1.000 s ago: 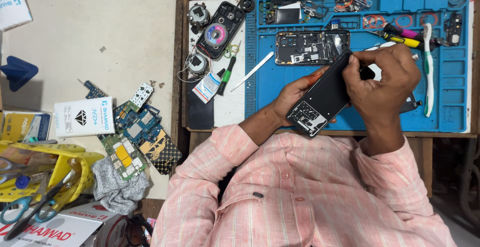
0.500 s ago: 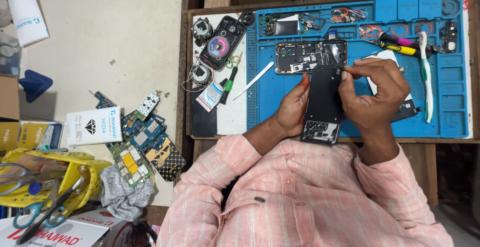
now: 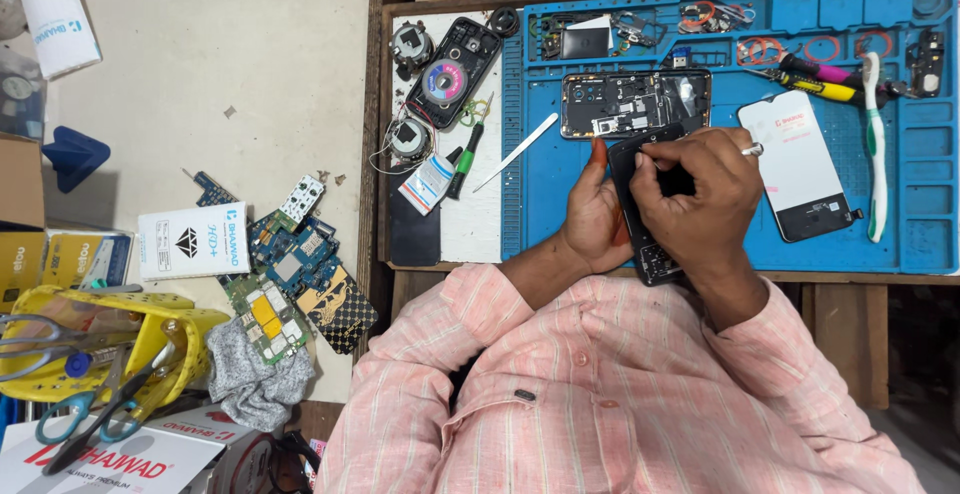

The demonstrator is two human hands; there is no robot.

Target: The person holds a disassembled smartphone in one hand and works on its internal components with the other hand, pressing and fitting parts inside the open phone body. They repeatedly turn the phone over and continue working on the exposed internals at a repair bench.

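Blue repair mat [image 3: 900,244] is lying under my hands, w/ an opened phone chassis [image 3: 635,104] just beyond my grip. I'm gripping a black phone panel [image 3: 650,244] btwn left hand [image 3: 595,216] and right hand [image 3: 700,194], both clenched on it. Far left of grip: white flat box [image 3: 193,241] w/ black diamond mark; yellow basket [image 3: 150,339] is holding scissors [image 3: 85,419].

- A white flat box [image 3: 193,242] with a black diamond mark is lying on the floor, left of the bench.
- A white cylinder pack [image 3: 56,12] with blue print is lying at the top left.
- Yellow boxes [image 3: 62,258] are sitting at the left edge.
- A white carton [image 3: 95,461] with red lettering is lying at the bottom left.
- A white screen panel [image 3: 803,165] with a dark lower edge is resting on the blue mat.
- A small white-blue label [image 3: 427,182] is lying on the bench.
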